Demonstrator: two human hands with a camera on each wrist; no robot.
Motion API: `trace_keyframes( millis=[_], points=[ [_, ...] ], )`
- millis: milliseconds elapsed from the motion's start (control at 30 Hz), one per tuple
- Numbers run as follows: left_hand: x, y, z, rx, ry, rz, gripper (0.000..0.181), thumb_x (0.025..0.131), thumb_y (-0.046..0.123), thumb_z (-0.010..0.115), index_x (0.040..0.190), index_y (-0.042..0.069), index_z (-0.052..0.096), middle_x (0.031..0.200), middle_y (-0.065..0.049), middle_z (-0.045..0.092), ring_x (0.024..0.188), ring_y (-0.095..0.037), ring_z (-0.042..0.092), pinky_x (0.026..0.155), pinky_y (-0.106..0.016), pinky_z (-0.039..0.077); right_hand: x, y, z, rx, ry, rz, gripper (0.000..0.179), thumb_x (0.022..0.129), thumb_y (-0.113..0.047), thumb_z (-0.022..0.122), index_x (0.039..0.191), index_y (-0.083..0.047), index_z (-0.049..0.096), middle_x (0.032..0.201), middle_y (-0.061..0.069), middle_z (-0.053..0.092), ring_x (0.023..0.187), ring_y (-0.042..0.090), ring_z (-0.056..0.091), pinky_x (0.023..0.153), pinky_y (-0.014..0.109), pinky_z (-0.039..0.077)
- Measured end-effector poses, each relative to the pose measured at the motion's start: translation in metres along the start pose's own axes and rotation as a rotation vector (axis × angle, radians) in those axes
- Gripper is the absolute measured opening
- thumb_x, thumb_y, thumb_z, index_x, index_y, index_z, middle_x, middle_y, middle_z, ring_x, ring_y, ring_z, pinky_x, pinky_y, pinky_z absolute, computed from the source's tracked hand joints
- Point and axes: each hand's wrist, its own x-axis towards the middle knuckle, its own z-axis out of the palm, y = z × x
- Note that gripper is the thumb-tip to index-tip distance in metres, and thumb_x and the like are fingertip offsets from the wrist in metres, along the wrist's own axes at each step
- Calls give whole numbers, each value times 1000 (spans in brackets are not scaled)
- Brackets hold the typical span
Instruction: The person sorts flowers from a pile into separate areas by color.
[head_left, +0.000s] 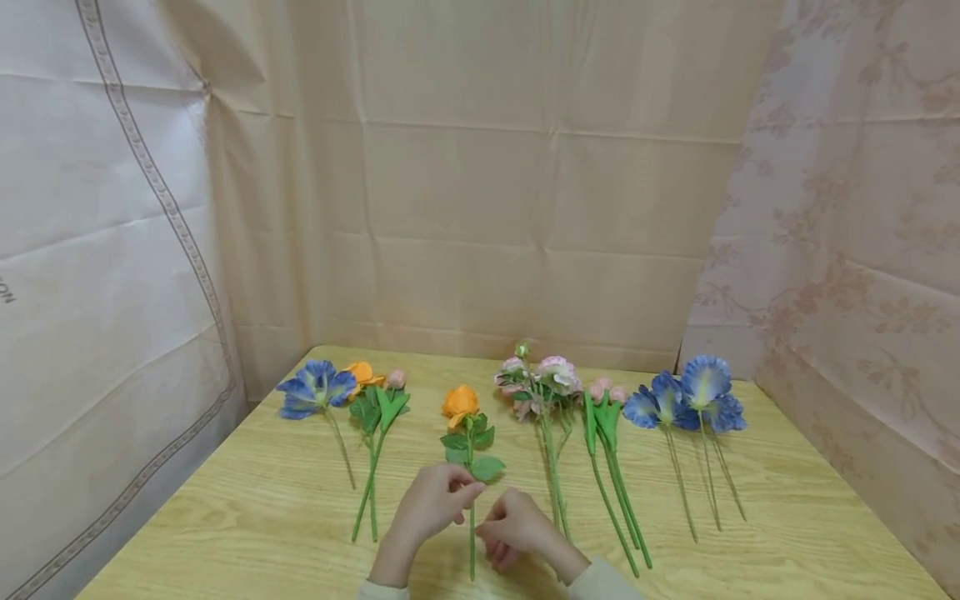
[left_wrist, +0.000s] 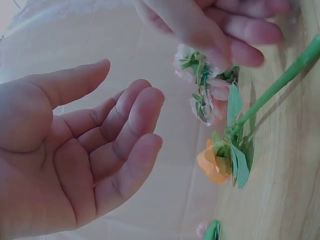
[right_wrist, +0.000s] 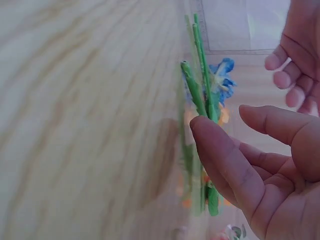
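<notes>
A single orange rose (head_left: pixel 459 402) with green leaves lies on the table, its stem running toward the front edge. My left hand (head_left: pixel 429 504) hovers over the left side of that stem. To the stem's right is my right hand (head_left: pixel 519 527), fingers loosely bent. In the left wrist view, the left palm (left_wrist: pixel 45 165) shows with relaxed fingers and nothing between them; the rose (left_wrist: pixel 215 164) lies apart from it. The right wrist view shows the right thumb and fingers (right_wrist: pixel 227 160) spread apart, holding nothing, close to the stem end (right_wrist: pixel 187 72).
Left of the rose lie a blue flower (head_left: pixel 317 388), another orange flower (head_left: pixel 362 372) and a pink tulip (head_left: pixel 396 380). On the right are pale pink flowers (head_left: pixel 557 375), pink tulips (head_left: pixel 609 417) and several blue flowers (head_left: pixel 705 383). Hanging sheets (head_left: pixel 480 183) enclose the wooden table (head_left: pixel 247 517).
</notes>
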Motion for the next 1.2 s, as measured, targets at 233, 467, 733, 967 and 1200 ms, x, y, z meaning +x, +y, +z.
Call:
trace_keyframes(
  millis=[233,467,733,967,1200],
  points=[
    [1,-7,-4,24,50,-28,21,86,23,59,88,3,65,70,-2,59,55,-10,53,48,-25,42,-14,-2,-13,74,-11,-14,18,82,-7,60,77,11,62,60,11,60,48,21,60,46,33,50],
    [6,-20,-21,140,189,-70,19,86,22,60,90,4,65,78,-1,61,68,-14,54,56,-30,44,-28,-5,-29,112,0,-1,22,84,-10,59,86,12,61,67,12,61,52,18,61,49,33,51],
    [12,-44,-53,160,385,-216,22,86,15,58,97,-3,62,92,-17,61,85,-32,57,70,-43,45,-35,-3,-38,116,34,1,25,85,-13,59,90,12,60,68,10,61,53,17,60,50,33,51],
    [14,-70,-73,180,454,-367,36,87,16,53,111,-11,53,114,-37,41,107,-50,37,83,-55,37,-37,1,-41,146,33,1,25,85,-12,59,90,13,60,67,9,60,52,15,59,50,32,51],
    [13,-92,-79,166,397,-517,44,90,16,45,122,-15,39,118,-41,29,110,-54,28,86,-57,32,-39,3,-43,172,22,-1,26,84,-11,59,91,14,59,67,10,61,52,14,59,50,30,51]
  ],
)
